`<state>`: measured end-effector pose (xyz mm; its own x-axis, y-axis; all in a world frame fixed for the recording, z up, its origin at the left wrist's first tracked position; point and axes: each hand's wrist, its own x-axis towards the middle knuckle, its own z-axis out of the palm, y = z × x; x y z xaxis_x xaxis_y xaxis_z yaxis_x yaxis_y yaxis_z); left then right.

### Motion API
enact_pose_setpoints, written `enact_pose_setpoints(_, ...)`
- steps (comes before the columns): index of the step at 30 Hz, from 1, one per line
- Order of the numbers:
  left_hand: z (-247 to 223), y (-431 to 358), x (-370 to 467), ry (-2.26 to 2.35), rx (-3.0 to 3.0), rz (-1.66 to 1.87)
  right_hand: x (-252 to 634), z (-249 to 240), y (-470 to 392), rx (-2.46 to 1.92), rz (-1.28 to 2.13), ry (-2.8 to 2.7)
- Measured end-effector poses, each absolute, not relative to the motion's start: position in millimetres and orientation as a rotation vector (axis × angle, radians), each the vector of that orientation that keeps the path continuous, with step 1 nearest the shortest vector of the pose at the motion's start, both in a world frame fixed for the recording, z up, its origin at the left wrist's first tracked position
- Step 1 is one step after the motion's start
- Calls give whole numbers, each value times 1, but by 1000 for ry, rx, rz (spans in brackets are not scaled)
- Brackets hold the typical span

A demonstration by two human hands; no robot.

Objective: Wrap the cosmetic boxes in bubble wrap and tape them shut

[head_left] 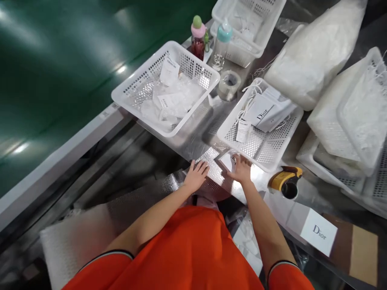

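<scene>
My left hand (196,176) lies with its fingers stretched out at the edge of a sheet of bubble wrap (213,171), which trails off the table to the left. My right hand (241,170) rests, fingers apart, on a small white item (225,161) with dark print, flat on the wrap. The hand covers much of this item, so I cannot tell if it is a box or a bag. Just beyond, a white basket (222,133) holds white Dior paper bags (266,110) with cord handles and a folded paper tag (243,131).
Another basket (121,96) holds clear plastic packets. Behind stand two drink bottles (198,42) and a tape roll (229,85). At the right are a yellow tape dispenser (281,179), a white Dior box (319,231), a brown carton (364,253) and stuffed plastic bags (314,56).
</scene>
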<state>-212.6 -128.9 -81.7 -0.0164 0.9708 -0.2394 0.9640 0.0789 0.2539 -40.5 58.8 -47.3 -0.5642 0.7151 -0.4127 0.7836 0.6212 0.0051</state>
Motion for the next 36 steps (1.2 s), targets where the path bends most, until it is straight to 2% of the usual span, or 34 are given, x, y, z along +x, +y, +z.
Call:
enact_pose_setpoints(7, -80, -126, -217, 1989, 1887, 14, -39, -41, 41, 1209, -211, 2594)
enact_pose_setpoints(14, -89, -130, -220, 1987, 1910, 103, -49, -53, 0, 1116, -392, 2776)
enact_pose_setpoints(25, -93, -132, -222, 1998, 1905, 114, -52, -55, 13, 1057, -398, 2728)
enact_pose_setpoints(31, -76, -125, -195, 2258, 1694, 312, -51, -60, 10, 1052, -385, 2728)
enact_pose_setpoints(36, -55, -111, -174, 2104, 1909, 329, -38, -59, 29, 1047, -682, 2852)
